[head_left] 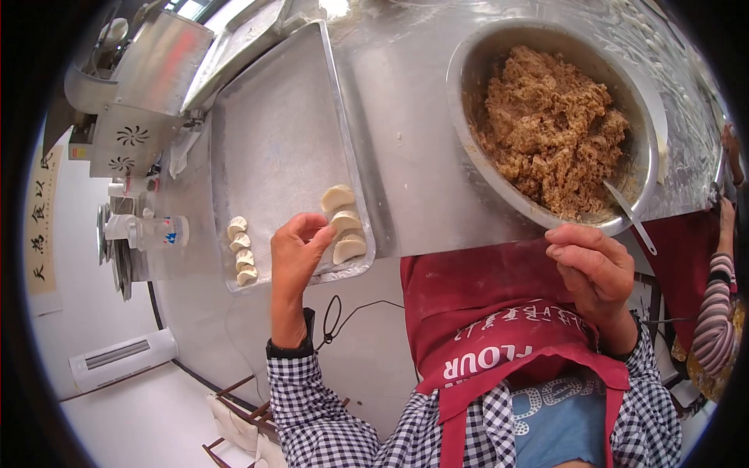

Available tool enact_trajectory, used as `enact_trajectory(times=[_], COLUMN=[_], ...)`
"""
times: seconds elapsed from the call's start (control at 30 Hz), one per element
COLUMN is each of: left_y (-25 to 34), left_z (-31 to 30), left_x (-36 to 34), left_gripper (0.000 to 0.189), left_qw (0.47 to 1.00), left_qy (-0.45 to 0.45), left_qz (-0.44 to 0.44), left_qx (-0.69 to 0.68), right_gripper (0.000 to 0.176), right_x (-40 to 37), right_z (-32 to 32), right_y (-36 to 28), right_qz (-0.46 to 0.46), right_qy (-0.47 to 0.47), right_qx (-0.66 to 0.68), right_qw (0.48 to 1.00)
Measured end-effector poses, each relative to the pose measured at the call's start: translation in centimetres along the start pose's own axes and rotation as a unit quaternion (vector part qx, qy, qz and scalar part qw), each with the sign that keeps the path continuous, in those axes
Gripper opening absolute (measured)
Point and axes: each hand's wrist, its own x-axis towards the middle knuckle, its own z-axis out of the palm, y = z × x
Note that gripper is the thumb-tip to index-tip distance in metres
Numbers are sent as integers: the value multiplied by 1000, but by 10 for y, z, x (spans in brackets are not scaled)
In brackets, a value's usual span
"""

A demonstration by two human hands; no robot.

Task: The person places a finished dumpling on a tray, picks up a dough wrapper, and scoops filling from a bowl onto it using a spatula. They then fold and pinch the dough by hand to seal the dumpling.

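The left arm reaches forward, its hand (295,245) at the near end of a shallow rectangular metal tray (282,125); thumb and forefinger nearly meet at the middle of three pale crescent dumplings (347,222), grip or release unclear. The bent right arm's hand (599,269) hangs loosely half-curled, visibly unladen, by a round steel bowl (462,117).

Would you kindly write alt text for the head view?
A bare left hand is at three crescent dumplings on a metal tray, with four smaller dumplings opposite; the right hand is near a bowl of brown mixture.

The metal table (409,148) (floury) bears tray (281,132) and bowl (475,78).
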Motion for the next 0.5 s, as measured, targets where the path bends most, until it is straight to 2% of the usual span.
enact_trajectory(times=[0.23,0.5], left_y=[-7,-17], left_z=[11,9], left_x=[5,4], left_gripper=[10,8], left_qw=[998,998], left_qy=[0,-7], left_qz=[35,32], left_qx=[-44,-53], right_gripper=[16,16], right_x=[0,0], right_z=[-1,0], right_y=[0,1], right_qz=[2,2], right_qy=[0,-1], right_qx=[0,-2], right_qw=[1000,1000])
